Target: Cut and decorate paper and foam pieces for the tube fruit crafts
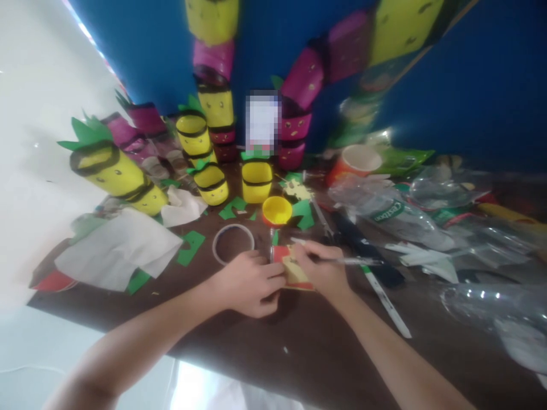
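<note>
A small red and cream-yellow piece lies between my two hands near the middle of the table. My left hand has its fingers curled at the piece's left edge, closed on it. My right hand presses on its upper right part with bent fingers, and a thin pen-like tool sticks out to the right from this hand. Just beyond the piece stands a small yellow cup. A tape roll rests to the left, beside my left hand.
Yellow containers with black bands stand at the back, with purple ones nearby. White paper and green scraps lie left. Clear bottles, a dark strap-like item and a white knife-like tool lie right. A blue wall rises behind.
</note>
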The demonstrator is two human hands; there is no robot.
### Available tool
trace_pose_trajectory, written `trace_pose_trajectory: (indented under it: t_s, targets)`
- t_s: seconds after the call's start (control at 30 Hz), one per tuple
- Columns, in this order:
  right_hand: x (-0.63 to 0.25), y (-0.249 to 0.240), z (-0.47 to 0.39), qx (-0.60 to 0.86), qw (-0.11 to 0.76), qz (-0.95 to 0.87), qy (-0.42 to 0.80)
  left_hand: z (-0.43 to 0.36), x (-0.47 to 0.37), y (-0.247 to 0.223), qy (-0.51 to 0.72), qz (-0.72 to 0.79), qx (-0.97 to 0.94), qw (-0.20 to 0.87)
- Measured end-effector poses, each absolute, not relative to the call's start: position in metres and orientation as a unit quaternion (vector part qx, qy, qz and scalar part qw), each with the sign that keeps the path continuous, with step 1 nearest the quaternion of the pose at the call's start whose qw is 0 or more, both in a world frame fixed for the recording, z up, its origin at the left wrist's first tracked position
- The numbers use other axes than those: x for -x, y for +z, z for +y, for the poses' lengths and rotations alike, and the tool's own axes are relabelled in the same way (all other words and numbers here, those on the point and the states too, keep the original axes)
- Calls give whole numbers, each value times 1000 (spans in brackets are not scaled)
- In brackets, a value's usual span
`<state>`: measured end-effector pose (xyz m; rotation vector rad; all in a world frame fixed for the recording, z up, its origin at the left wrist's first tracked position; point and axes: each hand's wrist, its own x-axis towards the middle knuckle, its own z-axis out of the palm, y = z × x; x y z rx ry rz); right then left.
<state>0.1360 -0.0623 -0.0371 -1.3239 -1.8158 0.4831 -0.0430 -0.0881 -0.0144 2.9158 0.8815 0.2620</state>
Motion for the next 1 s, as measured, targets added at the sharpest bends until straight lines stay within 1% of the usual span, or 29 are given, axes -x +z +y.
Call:
trace_pose_trajectory:
  t_s: [1.0]
  targets:
    - [-136,-37,-63,522,413,-722,190,-89,43,-14,87,290,-952,41]
